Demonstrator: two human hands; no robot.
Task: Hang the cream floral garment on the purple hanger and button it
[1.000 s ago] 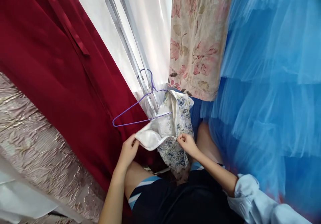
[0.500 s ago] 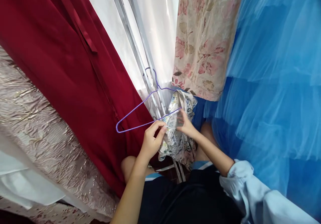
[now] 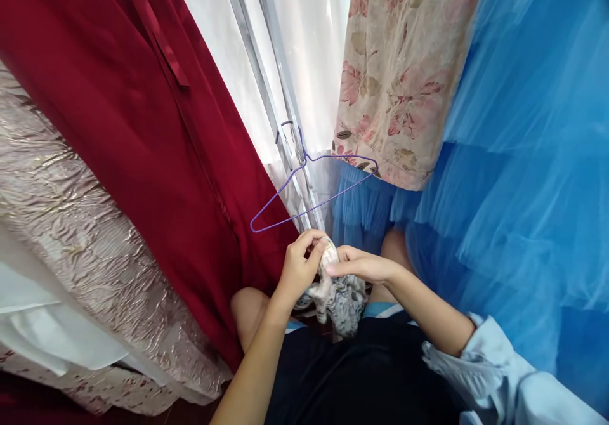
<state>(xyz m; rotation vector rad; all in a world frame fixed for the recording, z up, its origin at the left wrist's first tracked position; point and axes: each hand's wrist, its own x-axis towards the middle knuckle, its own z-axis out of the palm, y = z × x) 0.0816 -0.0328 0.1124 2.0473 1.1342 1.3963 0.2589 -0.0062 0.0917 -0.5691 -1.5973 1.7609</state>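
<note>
My left hand [image 3: 299, 266] and my right hand [image 3: 359, 264] both grip a small white cloth with a blue flower print [image 3: 335, 292], bunched between them above my knees. Just above the hands a purple wire hanger [image 3: 304, 187] hangs bare from a metal rail upright [image 3: 271, 101], tilted down to the left. The cloth is off the hanger and hangs down between my legs.
A dark red garment [image 3: 124, 114] hangs at the left over a crinkled pinkish-beige fabric [image 3: 71, 222]. A white sheer curtain [image 3: 309, 51] is behind the rail. A beige flower-print garment [image 3: 399, 76] and a blue tulle dress [image 3: 523, 158] hang at the right, close around me.
The flower-print cloth has come off the purple hanger and is now bunched low in both hands. The hanger is bare and has swung a little right.
</note>
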